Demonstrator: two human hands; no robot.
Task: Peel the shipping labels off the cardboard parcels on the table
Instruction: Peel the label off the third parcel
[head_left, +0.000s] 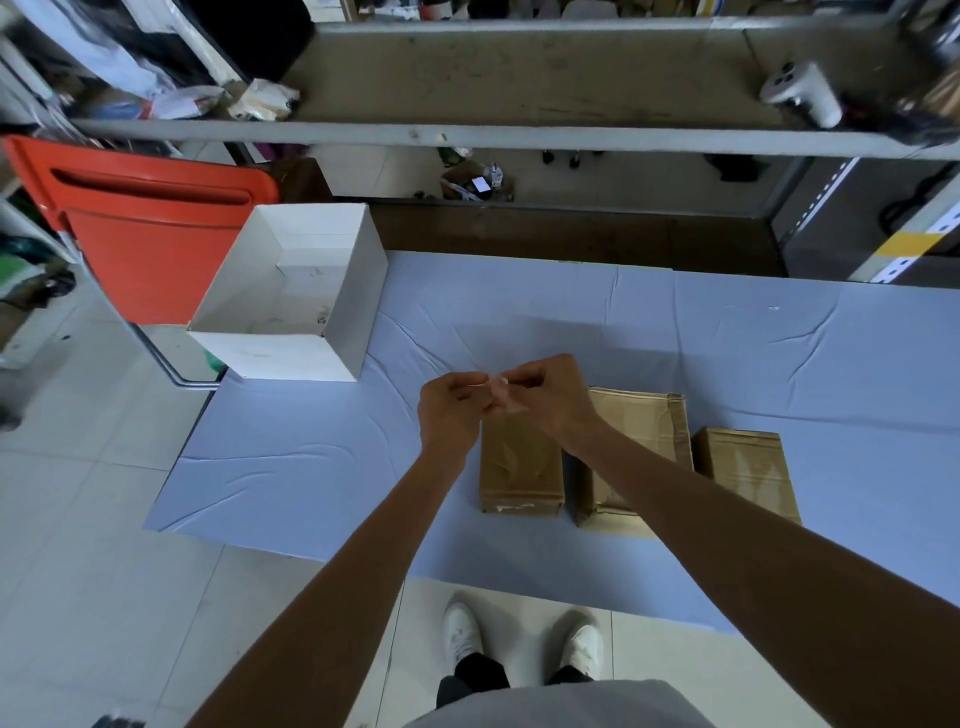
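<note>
Label scrap (497, 389), long axis left-right, pinched between curled fingers (470, 391) of left hand (449, 411) and right hand (551, 396)

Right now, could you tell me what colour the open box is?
The open box is white; head view shows it best.

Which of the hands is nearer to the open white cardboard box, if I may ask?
Left. The left hand sits right of the open white cardboard box; the right hand is farther right, above the brown cardboard parcels.
</note>
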